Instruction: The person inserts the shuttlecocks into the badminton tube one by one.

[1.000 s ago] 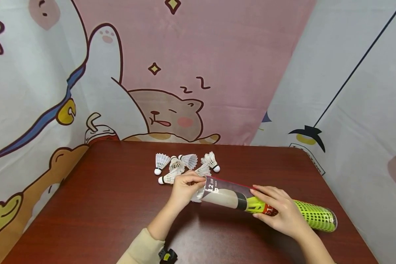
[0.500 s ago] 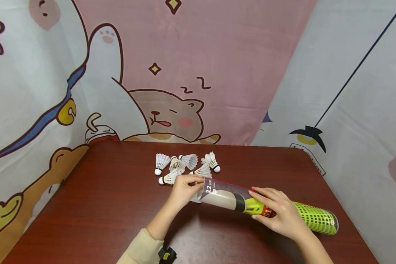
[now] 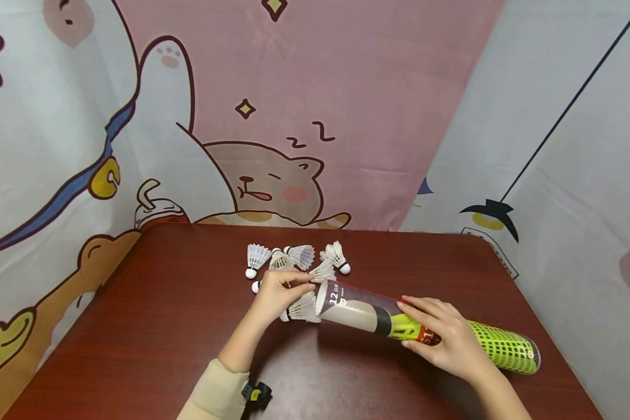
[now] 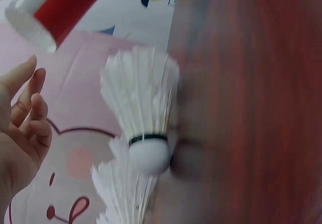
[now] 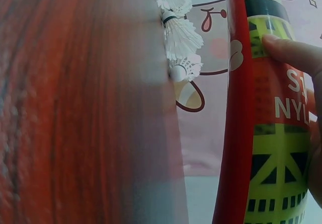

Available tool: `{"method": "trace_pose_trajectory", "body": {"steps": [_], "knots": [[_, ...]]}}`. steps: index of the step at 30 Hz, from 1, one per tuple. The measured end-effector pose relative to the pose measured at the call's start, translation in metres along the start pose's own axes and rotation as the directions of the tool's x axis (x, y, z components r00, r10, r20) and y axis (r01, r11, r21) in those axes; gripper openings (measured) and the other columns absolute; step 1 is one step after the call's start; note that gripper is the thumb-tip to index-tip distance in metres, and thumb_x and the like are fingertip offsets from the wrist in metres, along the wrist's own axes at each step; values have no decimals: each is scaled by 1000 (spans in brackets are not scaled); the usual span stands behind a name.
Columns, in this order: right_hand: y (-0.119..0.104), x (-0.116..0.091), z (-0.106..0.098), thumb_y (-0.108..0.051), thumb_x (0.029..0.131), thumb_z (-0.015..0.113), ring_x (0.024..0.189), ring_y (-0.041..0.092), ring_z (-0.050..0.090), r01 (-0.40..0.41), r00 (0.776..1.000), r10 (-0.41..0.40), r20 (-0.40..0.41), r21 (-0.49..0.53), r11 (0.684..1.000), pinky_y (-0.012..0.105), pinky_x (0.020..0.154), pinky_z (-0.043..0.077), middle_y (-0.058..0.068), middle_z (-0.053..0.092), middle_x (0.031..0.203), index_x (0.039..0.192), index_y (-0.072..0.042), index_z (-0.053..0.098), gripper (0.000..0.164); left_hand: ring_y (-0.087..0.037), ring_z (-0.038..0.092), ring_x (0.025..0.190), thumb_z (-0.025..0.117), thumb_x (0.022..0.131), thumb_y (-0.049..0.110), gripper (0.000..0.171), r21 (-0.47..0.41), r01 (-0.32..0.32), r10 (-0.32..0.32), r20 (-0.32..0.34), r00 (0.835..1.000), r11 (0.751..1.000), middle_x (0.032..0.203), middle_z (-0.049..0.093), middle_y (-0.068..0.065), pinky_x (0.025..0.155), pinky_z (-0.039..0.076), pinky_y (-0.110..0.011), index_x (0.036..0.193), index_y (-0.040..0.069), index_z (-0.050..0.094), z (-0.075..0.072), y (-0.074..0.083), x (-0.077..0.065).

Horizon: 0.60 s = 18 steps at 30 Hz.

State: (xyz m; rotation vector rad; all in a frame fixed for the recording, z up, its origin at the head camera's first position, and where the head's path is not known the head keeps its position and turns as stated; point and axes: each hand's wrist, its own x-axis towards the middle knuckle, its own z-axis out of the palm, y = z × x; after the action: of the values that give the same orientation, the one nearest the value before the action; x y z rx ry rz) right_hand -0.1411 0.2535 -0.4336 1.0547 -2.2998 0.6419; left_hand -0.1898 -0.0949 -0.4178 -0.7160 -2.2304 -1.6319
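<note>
A printed shuttlecock tube [image 3: 359,315] lies slantwise above the table, its mouth facing left and a little raised. My right hand [image 3: 446,335] grips it around the middle; in the right wrist view the thumb [image 5: 289,50] presses the printed side. Just left of the mouth is my left hand [image 3: 275,297]. Its fingers [image 4: 37,110] are loosely bent and hold nothing in the left wrist view. Beneath that hand lies a white feathered shuttlecock [image 3: 303,307], partly tucked behind the tube's mouth. What is inside the tube is mostly hidden by its print.
Several more shuttlecocks lie in a loose group behind the left hand, among them one at the left [image 3: 257,259] and one at the right [image 3: 336,256]. They rest on a brown wooden table [image 3: 163,326]. A cartoon-printed cloth [image 3: 373,116] hangs behind it.
My left hand has drawn back leftward out of the tube's mouth, its fingers now apart from the rim. The right hand and the tube have barely moved.
</note>
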Motion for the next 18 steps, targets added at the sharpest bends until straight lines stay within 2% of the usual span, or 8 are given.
{"method": "trace_pose_trajectory", "body": {"steps": [4, 11, 15, 18], "knots": [[0, 0, -1, -54, 84, 67, 110, 22, 54, 10, 1000, -10, -8, -4, 1000, 24, 99, 28, 4, 60, 128, 129, -16, 62, 60, -14, 55, 65, 75, 76, -8, 14, 20, -17, 17, -20, 1000, 1000, 83, 68, -17, 55, 47, -33, 90, -7, 73, -16, 10, 2], [0, -1, -1, -54, 83, 68, 110, 21, 54, -2, 1000, 2, -1, -3, 1000, 23, 99, 27, 1, 58, 129, 129, -16, 62, 60, -15, 57, 67, 75, 76, -9, 16, 59, -26, 29, -50, 998, 998, 86, 69, -19, 57, 46, -30, 91, -7, 73, -34, 1, 4], [0, -2, -1, -53, 82, 70, 110, 21, 54, 2, 1000, -2, -5, 3, 1000, 22, 100, 26, 1, 58, 130, 129, -15, 62, 61, -24, 58, 69, 75, 75, -10, 19, 67, -21, 23, -38, 999, 998, 89, 69, -19, 56, 43, -27, 93, -7, 72, -40, -9, 2], [1, -1, -2, -53, 83, 68, 110, 22, 54, 14, 1000, -14, -16, 5, 1000, 23, 101, 27, 2, 58, 130, 129, -14, 62, 60, -34, 59, 78, 74, 75, -11, 21, 73, -9, 10, -18, 1000, 997, 95, 68, -20, 59, 45, -35, 96, -7, 72, -44, -16, 2]]}}
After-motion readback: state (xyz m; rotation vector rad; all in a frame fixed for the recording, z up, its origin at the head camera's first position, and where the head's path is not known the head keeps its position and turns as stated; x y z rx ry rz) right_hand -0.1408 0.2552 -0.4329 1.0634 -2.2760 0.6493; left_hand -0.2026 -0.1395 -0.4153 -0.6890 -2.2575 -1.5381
